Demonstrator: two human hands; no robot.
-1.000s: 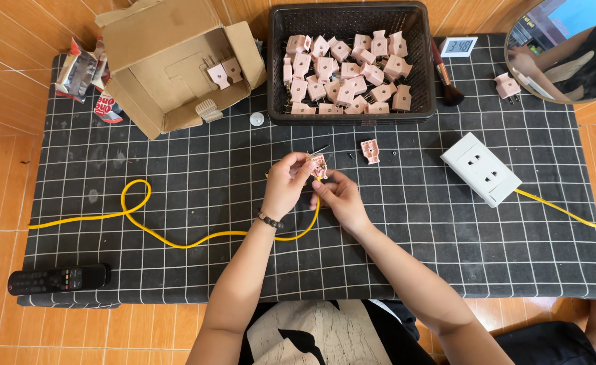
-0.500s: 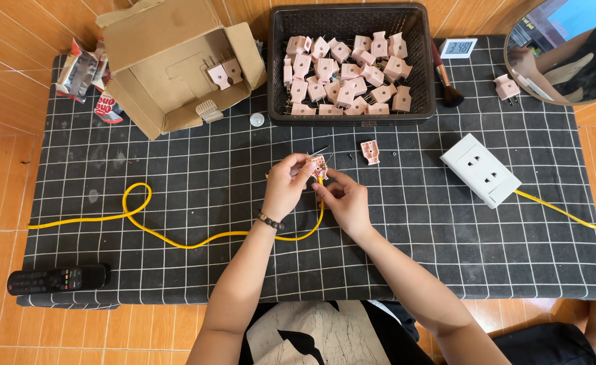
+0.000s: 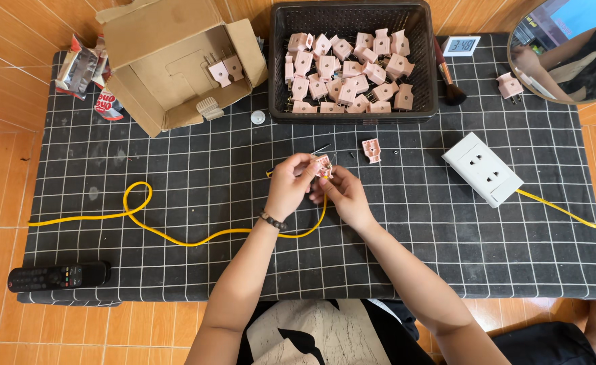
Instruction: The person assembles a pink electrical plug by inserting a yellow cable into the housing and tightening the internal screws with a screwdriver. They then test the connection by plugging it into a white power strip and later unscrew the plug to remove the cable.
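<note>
Left hand (image 3: 290, 186) and right hand (image 3: 338, 192) both gripping one pink plug (image 3: 323, 166) above the desk (image 3: 406, 257), yellow cable (image 3: 176, 236) trailing beneath; loose plug cover (image 3: 371, 150) nearby.

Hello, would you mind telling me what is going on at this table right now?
A person holds a small pink plug at the end of a yellow cable with the left hand and right hand over a black checked mat. A black basket of similar plugs sits beyond, a white socket block to the right.
</note>
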